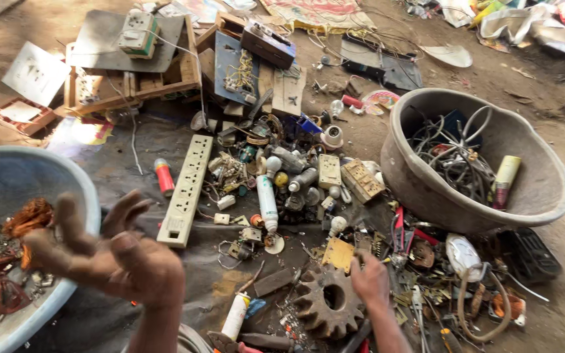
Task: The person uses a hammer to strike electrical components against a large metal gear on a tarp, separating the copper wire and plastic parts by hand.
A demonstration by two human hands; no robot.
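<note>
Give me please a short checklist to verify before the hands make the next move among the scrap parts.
1. Left hand empty: ok, the fingers are spread open beside the blue basin and hold nothing.
2. Right hand grip: cannot tell, the fingers rest on small scrap beside the rusty gear, and the fingertips are hidden.
3. Gear free to lift: ok, it lies flat and nothing lies on top of it.
4. Room in the blue basin: ok, copper wire and small metal bits cover only part of it.
5. Room in the grey tub: ok, it holds tangled wires, with bare wall left.
6. Ground around the hands safe: not ok, sharp scrap lies close together.
</note>
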